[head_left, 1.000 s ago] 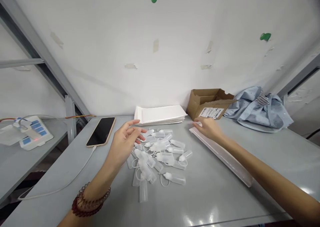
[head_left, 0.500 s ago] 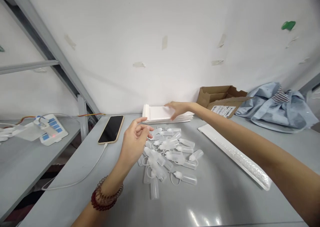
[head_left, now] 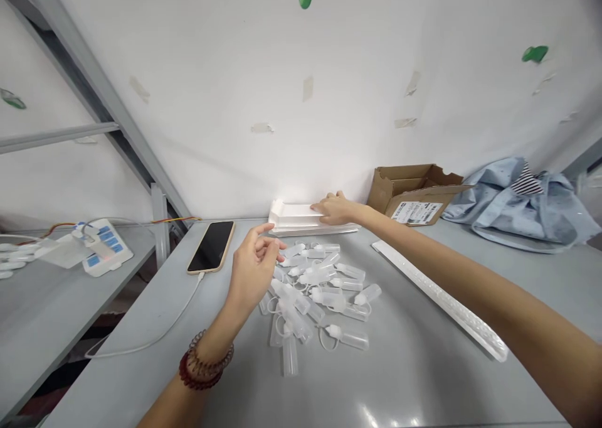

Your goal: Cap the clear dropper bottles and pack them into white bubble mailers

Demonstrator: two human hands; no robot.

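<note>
My left hand [head_left: 255,257] hovers at the left edge of a pile of small clear plastic squeeze bottles [head_left: 294,299]. Its fingers are loosely bent, thumb and forefinger apart, with nothing visible between them. At the back, against the wall, lies a stack of white padded envelopes [head_left: 291,212]. Bent over the stack's right part, my right hand [head_left: 335,208] has its fingers closed on the top envelope; some fingertips are hidden. The bottles have narrow tips and caps on loop straps. Another white padded envelope [head_left: 437,296], with bubbly film showing, lies slanted under my right forearm.
A phone [head_left: 211,247] with a white cable lies on the left of the grey table [head_left: 188,327]. An open cardboard box [head_left: 414,196] and light blue cloth [head_left: 522,202] are at the back right. A power strip [head_left: 106,246] sits on the neighbouring table beyond the gap.
My right hand has shifted slightly right along the envelope stack, and its spread fingers have bent in onto the top envelope. My left hand has hardly moved; the bottles lie as before.
</note>
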